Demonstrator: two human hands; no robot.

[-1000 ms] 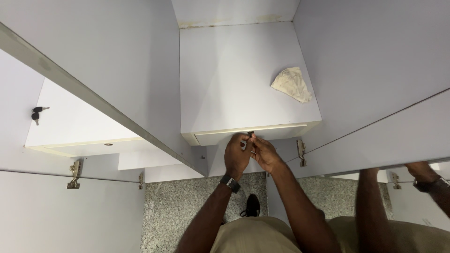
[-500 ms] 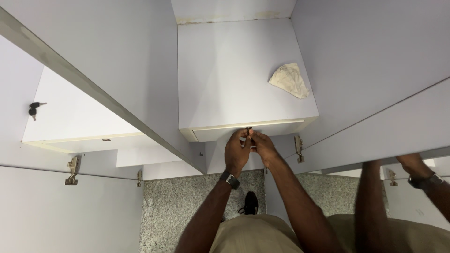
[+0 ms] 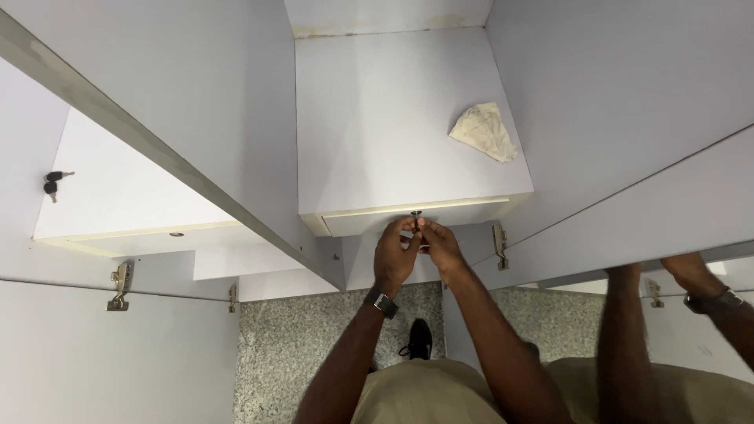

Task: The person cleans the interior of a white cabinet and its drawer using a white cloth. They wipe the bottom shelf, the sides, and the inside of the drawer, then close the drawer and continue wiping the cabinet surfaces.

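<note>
At the bottom of the view, the person's knees and a dark shoe stand over the speckled granite floor, with both forearms reaching up and away. The left hand, a watch on its wrist, and the right hand meet at the front edge of the open white cabinet shelf. Their fingertips close together on a small dark lock part seated in that edge; each grip pinches it, the part itself mostly hidden. Compared with the views half a second and one second earlier, the hands sit at the same spot on the edge with barely any shift, which suggests fine fitting work on the lock is under way rather than finished. To the right, a hinge shows on the panel, and another person's arms appear at the frame edge. Farther in, a crumpled beige cloth lies on the shelf, well apart from the hands. Far left, keys hang in a neighbouring door
</note>
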